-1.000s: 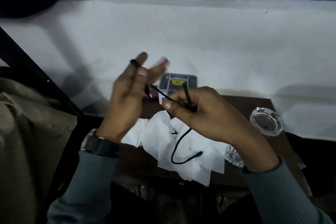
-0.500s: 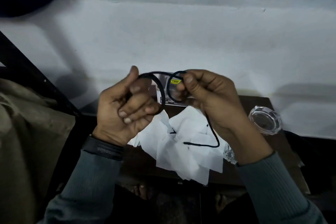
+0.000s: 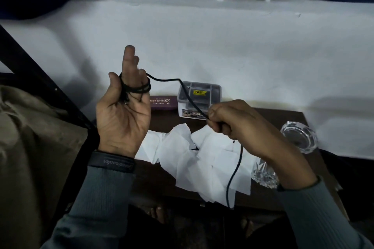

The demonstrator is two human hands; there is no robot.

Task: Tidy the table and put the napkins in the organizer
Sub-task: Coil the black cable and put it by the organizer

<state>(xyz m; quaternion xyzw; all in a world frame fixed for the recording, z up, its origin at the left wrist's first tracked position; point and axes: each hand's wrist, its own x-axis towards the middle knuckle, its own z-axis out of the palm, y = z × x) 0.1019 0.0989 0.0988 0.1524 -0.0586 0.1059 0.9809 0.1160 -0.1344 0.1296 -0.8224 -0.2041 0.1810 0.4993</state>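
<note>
With the cord (image 3: 168,80) pinched in my right hand (image 3: 242,127), I'd feed it taut round the straight, open fingers of my left hand (image 3: 123,119), above the napkins (image 3: 202,159) lying loose on the counter (image 3: 162,180) before the organizer (image 3: 199,99).

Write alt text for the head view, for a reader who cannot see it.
A person's raised left hand has a thin black cord looped round its straight fingers, while the right hand pinches the cord farther along. Below, loose white paper napkins lie on a dark wooden table near a grey plastic organizer.
</note>
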